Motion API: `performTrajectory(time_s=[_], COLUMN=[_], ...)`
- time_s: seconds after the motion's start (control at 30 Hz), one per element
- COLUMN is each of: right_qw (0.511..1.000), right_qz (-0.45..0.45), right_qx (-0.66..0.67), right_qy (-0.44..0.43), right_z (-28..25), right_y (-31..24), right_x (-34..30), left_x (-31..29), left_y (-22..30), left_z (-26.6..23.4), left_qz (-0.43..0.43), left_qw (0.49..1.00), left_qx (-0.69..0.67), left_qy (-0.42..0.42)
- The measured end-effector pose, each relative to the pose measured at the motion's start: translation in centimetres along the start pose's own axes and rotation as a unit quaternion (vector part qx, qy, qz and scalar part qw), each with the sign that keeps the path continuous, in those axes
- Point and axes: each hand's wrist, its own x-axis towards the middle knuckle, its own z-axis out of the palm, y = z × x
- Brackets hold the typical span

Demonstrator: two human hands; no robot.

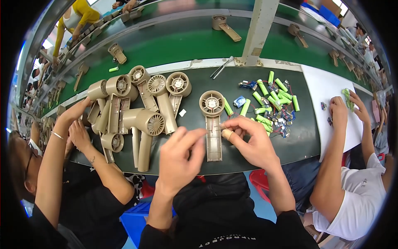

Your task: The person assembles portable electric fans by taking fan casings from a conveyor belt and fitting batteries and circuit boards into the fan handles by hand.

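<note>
Far left: A co-worker in a black top works with both hands [79, 135] at the edge of the table [199, 85].
Heaped shells: Beige fan bodies [150, 122] crowd the dark tabletop, round heads toward the back, several handles lying open.
Paper scrap: A small white square [182, 112] sits just beside the heap.
Left hand: The worker's left hand [180, 159], blurred, has its fingers curled near the handle's left side; whether it pinches anything cannot be told.
Fan in work: One beige fan shell [214, 151] lies between the two hands, head away from the worker, handle open toward the worker.
Tweezers: A metal pair [222, 67] rests at the table's back edge.
Right hand: Thumb and forefinger of the right hand [255, 143] come close together at the handle's right edge, a tan cover on one tip; any grip is unclear.
Batteries: Green cells [274, 101] lie jumbled with wired circuit boards [283, 118].
Far right: A white-shirted co-worker handles green pieces [347, 99] over a white sheet [313, 103].
</note>
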Motion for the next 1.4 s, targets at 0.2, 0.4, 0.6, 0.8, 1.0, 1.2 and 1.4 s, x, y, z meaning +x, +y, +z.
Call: performTrajectory(time_s=[0.2, 0.4, 0.6, 0.8, 1.0, 1.2, 1.4], right_qw=[0.994, 0.965, 0.913, 0.917, 0.911, 0.912, 0.918], right_qz=[-0.094, -0.202, -0.286, -0.271, -0.290, -0.295, -0.290], right_qx=[-0.034, -0.152, -0.275, -0.262, -0.265, -0.264, -0.249], right_qy=[0.034, 0.071, 0.099, 0.126, 0.124, 0.108, 0.105], right_z=[1.4, 2.7, 3.3, 3.3, 3.3, 3.5, 3.5], right_y=[0.3, 0.9, 1.2, 1.1, 1.1, 1.2, 1.5], right_x=[1.0, 1.8, 2.2, 2.1, 2.1, 1.9, 2.0], left_x=[0.3, 2.0, 1.9, -0.2, -0.7, -0.8, -0.9], left_y=[-2.3, -0.5, -0.6, -0.5, -1.5, -1.5, -1.6], left_z=[2.6, 1.6, 0.6, 1.3, 1.6, 2.1, 2.1], left_qz=[0.033, -0.187, -0.241, -0.140, -0.077, -0.088, -0.017], left_qw=[0.996, 0.980, 0.960, 0.974, 0.994, 0.993, 0.998], left_qx=[0.083, -0.057, -0.139, -0.173, -0.039, -0.061, -0.042], left_qy=[0.023, 0.026, -0.016, 0.040, 0.063, 0.056, 0.039])
